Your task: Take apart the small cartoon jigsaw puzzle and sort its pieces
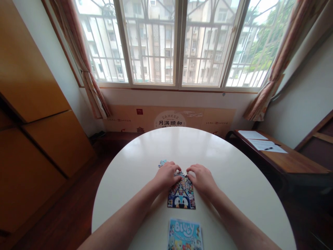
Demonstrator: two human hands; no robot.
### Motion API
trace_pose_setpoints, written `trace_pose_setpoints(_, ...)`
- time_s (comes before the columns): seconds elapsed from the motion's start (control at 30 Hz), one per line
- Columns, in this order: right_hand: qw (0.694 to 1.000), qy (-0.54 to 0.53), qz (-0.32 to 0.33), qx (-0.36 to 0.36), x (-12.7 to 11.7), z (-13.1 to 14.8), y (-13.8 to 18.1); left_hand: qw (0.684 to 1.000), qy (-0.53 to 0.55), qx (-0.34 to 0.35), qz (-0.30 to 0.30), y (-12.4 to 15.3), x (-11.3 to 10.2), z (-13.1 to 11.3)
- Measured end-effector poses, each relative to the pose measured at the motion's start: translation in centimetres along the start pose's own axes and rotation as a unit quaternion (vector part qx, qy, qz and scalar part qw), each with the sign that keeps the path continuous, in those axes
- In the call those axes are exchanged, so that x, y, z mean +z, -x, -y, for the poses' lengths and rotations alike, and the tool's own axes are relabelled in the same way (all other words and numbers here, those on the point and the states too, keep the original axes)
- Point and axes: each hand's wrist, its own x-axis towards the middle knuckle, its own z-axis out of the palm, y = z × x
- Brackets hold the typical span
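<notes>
A partly assembled jigsaw puzzle [181, 199] lies flat on the round white table [125, 194], a blue cartoon dog's face at its near end and a jagged far edge. My left hand [168, 175] bends its fingers round the puzzle's far left corner, the thumb resting on the printed side. At the far right corner, my right hand [202, 177] curls its fingers toward the thumb; anything pinched there is too small to make out. Just beyond my left hand sit a few loose puzzle pieces [162, 163], partly covered by it.
Closer to me lies a blue picture sheet or box lid [185, 234] marked "BLUEY". A wooden side table [304, 161] on the right carries papers [267, 145] and dark pens. Wooden cabinets [33, 166] stand left; a barred window and a printed cardboard panel [125, 118] are ahead.
</notes>
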Motion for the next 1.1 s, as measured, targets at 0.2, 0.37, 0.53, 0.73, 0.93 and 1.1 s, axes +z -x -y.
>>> trace_pose_setpoints(0.2,1.0,-0.009,-0.004,-0.012,0.2,0.0,0.0,1.0,0.018,0.012,-0.012,0.1,0.1,-0.5)
trace_pose_setpoints(0.37,1.0,-0.01,-0.016,-0.014,0.1,0.0,0.0,0.999,0.03,0.024,-0.019,0.1,0.5,-1.0)
trace_pose_setpoints(0.53,1.0,-0.012,-0.018,-0.022,0.4,-0.3,-0.1,0.999,0.02,0.025,-0.023,-0.2,0.9,-0.8)
trace_pose_setpoints(0.73,1.0,0.009,-0.011,-0.015,0.8,-0.5,-0.1,0.999,0.019,0.023,-0.027,-0.2,1.0,-0.9)
trace_pose_setpoints(0.93,1.0,0.004,-0.014,-0.025,0.5,-0.5,-0.2,0.999,0.015,0.023,-0.031,-0.2,1.1,-0.8)
trace_pose_setpoints(1.1,1.0,0.005,-0.012,-0.029,0.3,-0.5,-0.2,0.999,0.022,0.024,-0.038,-0.3,1.2,-0.6)
